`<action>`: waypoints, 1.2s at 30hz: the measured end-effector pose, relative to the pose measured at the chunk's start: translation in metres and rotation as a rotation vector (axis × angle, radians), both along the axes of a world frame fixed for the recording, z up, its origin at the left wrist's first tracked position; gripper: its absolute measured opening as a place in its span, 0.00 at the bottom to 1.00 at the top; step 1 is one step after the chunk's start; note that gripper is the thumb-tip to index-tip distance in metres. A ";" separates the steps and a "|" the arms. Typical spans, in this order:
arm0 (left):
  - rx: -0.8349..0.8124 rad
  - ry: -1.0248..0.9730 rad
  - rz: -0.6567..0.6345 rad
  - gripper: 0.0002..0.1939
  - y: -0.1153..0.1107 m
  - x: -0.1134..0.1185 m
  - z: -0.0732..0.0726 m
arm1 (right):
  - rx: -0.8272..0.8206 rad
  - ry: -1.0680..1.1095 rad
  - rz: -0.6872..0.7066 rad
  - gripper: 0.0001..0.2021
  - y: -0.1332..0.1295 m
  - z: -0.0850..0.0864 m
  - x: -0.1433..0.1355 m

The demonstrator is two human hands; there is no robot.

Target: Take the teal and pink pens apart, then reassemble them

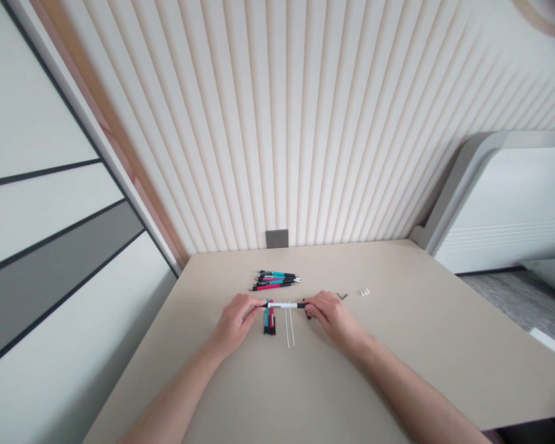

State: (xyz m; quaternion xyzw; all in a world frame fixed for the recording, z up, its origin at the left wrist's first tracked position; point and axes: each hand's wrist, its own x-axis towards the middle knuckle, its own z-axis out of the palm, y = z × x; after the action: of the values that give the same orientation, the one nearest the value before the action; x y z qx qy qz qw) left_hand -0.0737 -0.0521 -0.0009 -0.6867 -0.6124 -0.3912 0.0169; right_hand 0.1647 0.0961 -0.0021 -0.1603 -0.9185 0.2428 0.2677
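Note:
A white pen with black ends [284, 305] is stretched level between my two hands above the table. My left hand [237, 314] pinches its left end, and my right hand [328, 311] grips the right end. Just below the pen lie a teal pen barrel [266, 320] and a red pen barrel [272, 322], side by side. To their right are two thin white refills [289, 328]. Small dark parts [308, 309] show partly under my right hand; their kind is hidden.
Several assembled teal and red pens [275, 280] lie in a pile farther back on the beige table [305, 394]. Small white pieces [364, 291] and thin dark pieces [342, 296] sit to the right. A dark wall socket [277, 238] is behind the table.

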 end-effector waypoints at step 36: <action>-0.099 -0.096 0.017 0.09 0.000 0.003 -0.003 | -0.070 -0.051 -0.054 0.11 -0.011 0.007 0.001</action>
State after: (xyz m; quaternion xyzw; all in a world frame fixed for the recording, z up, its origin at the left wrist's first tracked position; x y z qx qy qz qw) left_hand -0.0710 -0.0526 -0.0036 -0.6618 -0.6371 -0.3928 -0.0432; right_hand 0.1657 0.0849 0.0046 -0.2004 -0.9113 0.2636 0.2449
